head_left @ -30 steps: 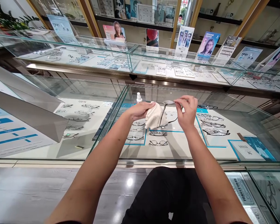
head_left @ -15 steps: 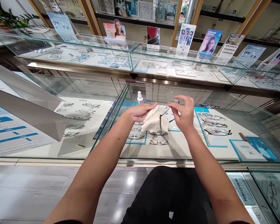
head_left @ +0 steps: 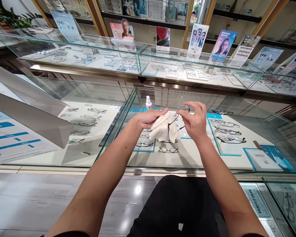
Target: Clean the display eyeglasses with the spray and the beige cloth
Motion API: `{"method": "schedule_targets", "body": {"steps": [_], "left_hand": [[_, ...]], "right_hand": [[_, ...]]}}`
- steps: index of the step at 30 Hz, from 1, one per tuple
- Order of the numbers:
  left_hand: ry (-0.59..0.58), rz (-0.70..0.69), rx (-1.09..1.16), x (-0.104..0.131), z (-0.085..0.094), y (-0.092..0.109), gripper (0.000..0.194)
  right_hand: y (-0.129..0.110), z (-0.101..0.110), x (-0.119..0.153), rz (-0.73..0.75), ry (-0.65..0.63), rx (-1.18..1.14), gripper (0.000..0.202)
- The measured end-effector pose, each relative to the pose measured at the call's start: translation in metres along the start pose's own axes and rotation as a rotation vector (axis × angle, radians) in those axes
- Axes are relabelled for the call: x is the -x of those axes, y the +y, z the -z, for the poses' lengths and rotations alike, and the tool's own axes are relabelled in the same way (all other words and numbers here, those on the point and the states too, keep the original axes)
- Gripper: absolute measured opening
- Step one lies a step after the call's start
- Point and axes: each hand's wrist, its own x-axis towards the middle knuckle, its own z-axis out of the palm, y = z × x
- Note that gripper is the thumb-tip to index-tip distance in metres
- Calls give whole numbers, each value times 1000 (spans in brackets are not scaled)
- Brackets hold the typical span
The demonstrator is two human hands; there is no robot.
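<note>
My left hand (head_left: 151,119) is closed on a cream cleaning cloth (head_left: 159,132), with the thumb on top and the loose part draping down. In my right hand (head_left: 196,121), thumb and fingers pinch a pair of thin, dark-framed eyeglasses (head_left: 177,115). One lens stands up between the right fingertips, and a dark temple runs down over the cloth. Folds of cloth hide part of the frame near my left thumb. Behind the left hand stands a small white spray bottle (head_left: 148,103). Both hands are above a glass display counter (head_left: 138,161).
Rows of eyeglasses (head_left: 230,139) lie under the glass, right of my hands. A large folded card sign (head_left: 27,131) stands close on the left. Another glass showcase (head_left: 128,77) runs behind, with upright advertising cards (head_left: 197,41). A leg in black trousers (head_left: 177,204) is below.
The eyeglasses have turned slightly, so the dark temple over the cloth reaches less far down. The cloth's hanging folds have shifted a little. Both hands keep nearly the same place.
</note>
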Motion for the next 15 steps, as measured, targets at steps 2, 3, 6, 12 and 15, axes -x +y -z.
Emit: {"method": "schedule_targets", "body": {"steps": [2, 3, 6, 12, 15], "left_hand": [[20, 17, -3, 0, 0, 0, 52], [34, 24, -6, 1, -1, 1, 52], [68, 46, -3, 1, -1, 2, 51], [78, 51, 33, 0, -1, 4, 51], [139, 14, 11, 1, -2, 5, 50]], "right_hand": [[-1, 0, 0, 10, 1, 7, 29], [-2, 0, 0, 8, -1, 10, 29], [-2, 0, 1, -3, -11, 5, 30], [-3, 2, 0, -3, -17, 12, 28], [-3, 3, -1, 4, -17, 26, 28]]}}
